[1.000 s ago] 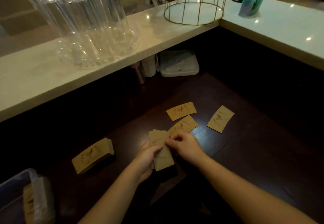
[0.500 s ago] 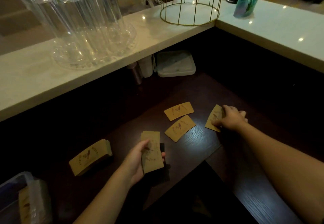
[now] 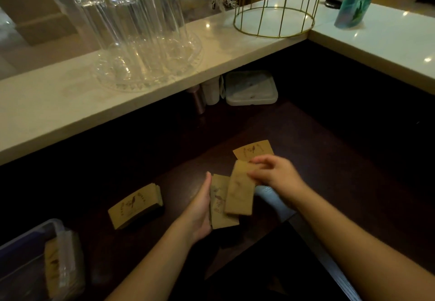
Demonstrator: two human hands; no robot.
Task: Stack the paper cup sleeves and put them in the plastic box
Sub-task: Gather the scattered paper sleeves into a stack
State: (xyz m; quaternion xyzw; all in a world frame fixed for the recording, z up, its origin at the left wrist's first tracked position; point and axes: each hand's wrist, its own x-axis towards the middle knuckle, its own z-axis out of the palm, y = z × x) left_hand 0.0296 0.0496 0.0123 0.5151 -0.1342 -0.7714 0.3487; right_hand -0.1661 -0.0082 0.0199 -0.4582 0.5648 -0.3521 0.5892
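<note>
Sleeves (image 3: 220, 203) are resting in the left hand (image 3: 200, 209), fingers curled around them; the right hand (image 3: 275, 177) is pinching another sleeve (image 3: 240, 190) onto them.

plastic box (image 3: 28, 249) cut off at left edge, right hand (image 3: 276, 178) blurred, sleeve print illegible
</note>
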